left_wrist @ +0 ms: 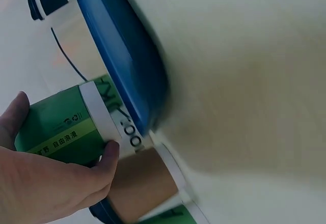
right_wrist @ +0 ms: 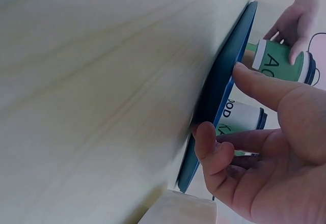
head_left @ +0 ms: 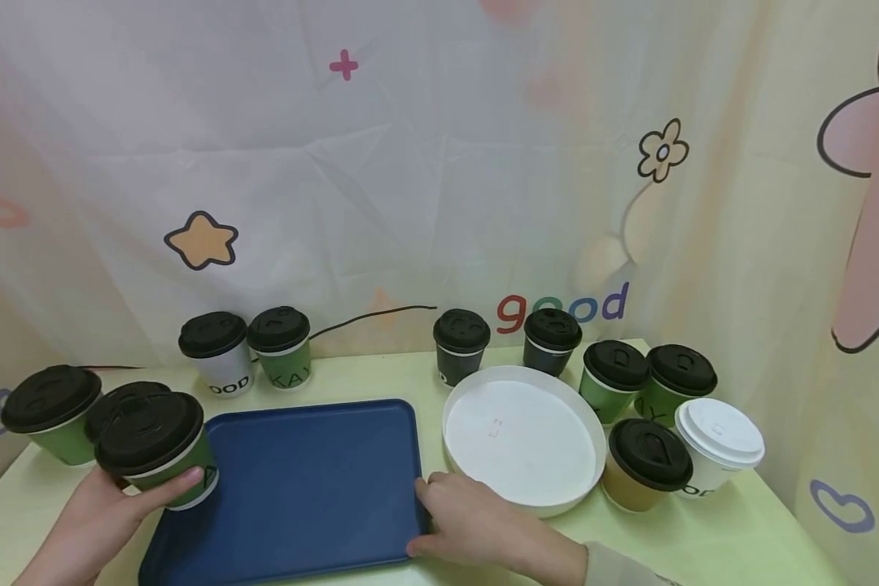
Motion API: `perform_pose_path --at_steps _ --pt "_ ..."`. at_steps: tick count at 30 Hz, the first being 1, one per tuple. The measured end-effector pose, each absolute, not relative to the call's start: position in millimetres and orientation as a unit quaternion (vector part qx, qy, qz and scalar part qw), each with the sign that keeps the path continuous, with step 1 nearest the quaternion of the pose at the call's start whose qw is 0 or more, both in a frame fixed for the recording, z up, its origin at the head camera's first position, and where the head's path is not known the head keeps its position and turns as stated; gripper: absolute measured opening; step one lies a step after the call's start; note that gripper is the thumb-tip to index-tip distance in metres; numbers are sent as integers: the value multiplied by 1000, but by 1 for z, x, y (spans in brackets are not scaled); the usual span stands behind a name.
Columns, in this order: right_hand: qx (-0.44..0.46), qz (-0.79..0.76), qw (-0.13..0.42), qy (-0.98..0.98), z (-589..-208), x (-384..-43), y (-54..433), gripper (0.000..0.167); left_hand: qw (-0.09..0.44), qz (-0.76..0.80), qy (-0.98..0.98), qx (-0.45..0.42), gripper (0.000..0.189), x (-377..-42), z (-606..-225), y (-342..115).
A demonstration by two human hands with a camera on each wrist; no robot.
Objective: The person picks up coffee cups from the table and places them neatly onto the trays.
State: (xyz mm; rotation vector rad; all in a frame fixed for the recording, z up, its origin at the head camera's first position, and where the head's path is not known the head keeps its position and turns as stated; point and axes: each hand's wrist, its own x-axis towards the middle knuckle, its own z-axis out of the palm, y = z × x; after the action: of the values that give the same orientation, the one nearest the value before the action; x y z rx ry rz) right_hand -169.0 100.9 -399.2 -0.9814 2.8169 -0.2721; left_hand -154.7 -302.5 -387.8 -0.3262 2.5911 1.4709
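Note:
My left hand (head_left: 95, 517) grips a green paper cup (head_left: 150, 439) with a black lid. In the head view the cup overlaps the left side of a blue tray (head_left: 315, 488). The left wrist view shows the thumb and fingers around the green cup (left_wrist: 58, 124), whose white rim band faces the tray (left_wrist: 119, 46). At the tray's right edge, my right hand (head_left: 476, 521) holds the rim. In the right wrist view the thumb of the right hand (right_wrist: 300, 142) lies on the rim, with curled fingers against the tray's side.
A round white dish (head_left: 523, 435) stands right of the tray. Behind it are two dark cups (head_left: 460, 358). Several lidded cups, including a tan one (head_left: 640, 484) and a white one (head_left: 714, 456), crowd the right. More stand behind the tray (head_left: 220, 370) and at far left (head_left: 66, 439).

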Motion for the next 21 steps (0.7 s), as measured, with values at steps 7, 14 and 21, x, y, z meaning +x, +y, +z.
perform_pose_path --at_steps 7,14,21 --pt "-316 -89 80 941 -398 -169 101 62 112 511 848 -85 114 -165 -384 -271" --pt "-318 -88 81 940 -398 -169 103 64 105 528 842 -29 103 -175 -386 -243" --pt "-315 -94 94 940 -401 -170 103 65 111 532 839 11 92 -184 -390 -223"
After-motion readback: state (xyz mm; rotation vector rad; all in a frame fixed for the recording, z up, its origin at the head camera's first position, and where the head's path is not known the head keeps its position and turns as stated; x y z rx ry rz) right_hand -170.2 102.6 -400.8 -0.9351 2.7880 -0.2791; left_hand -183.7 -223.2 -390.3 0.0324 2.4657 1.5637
